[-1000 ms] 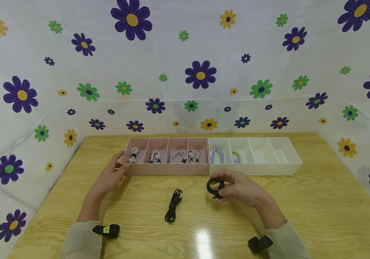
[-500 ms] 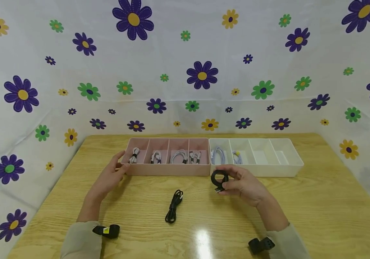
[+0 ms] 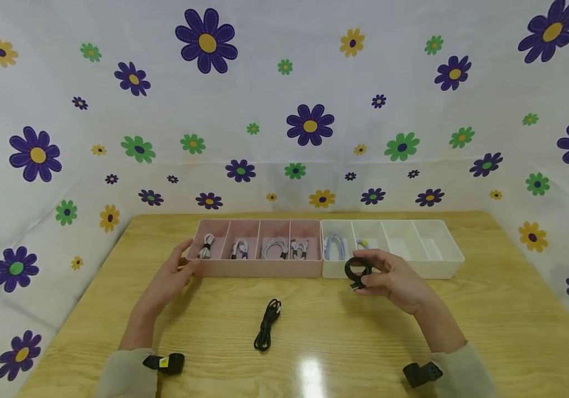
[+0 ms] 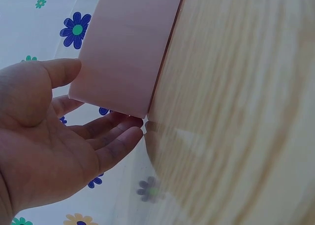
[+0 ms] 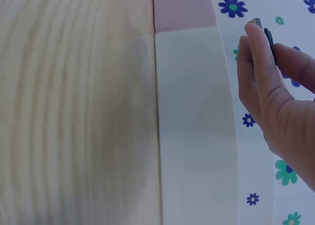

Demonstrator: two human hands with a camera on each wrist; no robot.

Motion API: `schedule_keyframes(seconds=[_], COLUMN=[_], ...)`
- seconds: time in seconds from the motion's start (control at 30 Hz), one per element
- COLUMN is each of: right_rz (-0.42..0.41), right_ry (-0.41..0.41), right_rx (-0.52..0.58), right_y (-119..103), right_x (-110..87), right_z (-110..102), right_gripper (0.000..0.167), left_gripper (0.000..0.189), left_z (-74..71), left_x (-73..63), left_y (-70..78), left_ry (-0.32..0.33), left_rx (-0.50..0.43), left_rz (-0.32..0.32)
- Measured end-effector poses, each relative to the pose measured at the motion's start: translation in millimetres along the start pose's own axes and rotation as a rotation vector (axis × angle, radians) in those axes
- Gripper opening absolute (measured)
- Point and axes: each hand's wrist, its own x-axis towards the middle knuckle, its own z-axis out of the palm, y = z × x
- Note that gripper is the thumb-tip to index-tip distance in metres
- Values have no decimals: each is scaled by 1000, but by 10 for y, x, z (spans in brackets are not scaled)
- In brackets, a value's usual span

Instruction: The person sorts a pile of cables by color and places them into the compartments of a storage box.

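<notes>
My right hand [image 3: 397, 281] pinches a coiled black USB cable [image 3: 349, 276] between thumb and fingers, in front of the white divided box [image 3: 438, 270]. In the right wrist view most of that coil hides behind the fingers [image 5: 263, 57]; only a thin dark edge shows. My left hand [image 3: 167, 282] rests against the left end of the pink divided box [image 3: 259, 269]. In the left wrist view the thumb is at the box's rim and the fairly straight fingers [image 4: 120, 146] touch its end. A second black cable [image 3: 267, 325], bundled, lies on the table between my hands.
White tied cables [image 3: 276, 247] lie in the pink box's compartments. The white box stands flush to its right, with a pale lilac cable [image 3: 335, 246] in its first compartment and a yellow-tied one [image 3: 362, 244] in its second. A flowered cloth [image 3: 244, 83] hangs behind the wooden table [image 3: 214, 365].
My right hand has moved right and up with the black coil, from near where the boxes meet to before the white box's second compartment. My left hand stays at the pink box.
</notes>
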Motion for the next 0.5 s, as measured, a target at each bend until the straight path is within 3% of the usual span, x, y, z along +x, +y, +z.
schedule_keyframes(seconds=[0.13, 0.27, 0.5], right_rz=[-31, -52, -62], right_ry=[34, 75, 112], right_rx=[-10, 35, 347], right_y=[-82, -169, -313], right_x=[-2, -17, -8], right_z=[-83, -179, -337], right_gripper=[57, 45, 20], left_gripper=[64, 64, 66], left_z=[3, 5, -11], left_x=[-2, 12, 16], left_y=[-30, -31, -36], left_ry=[-5, -1, -10], left_rx=[-2, -6, -35], left_rz=[-16, -21, 1])
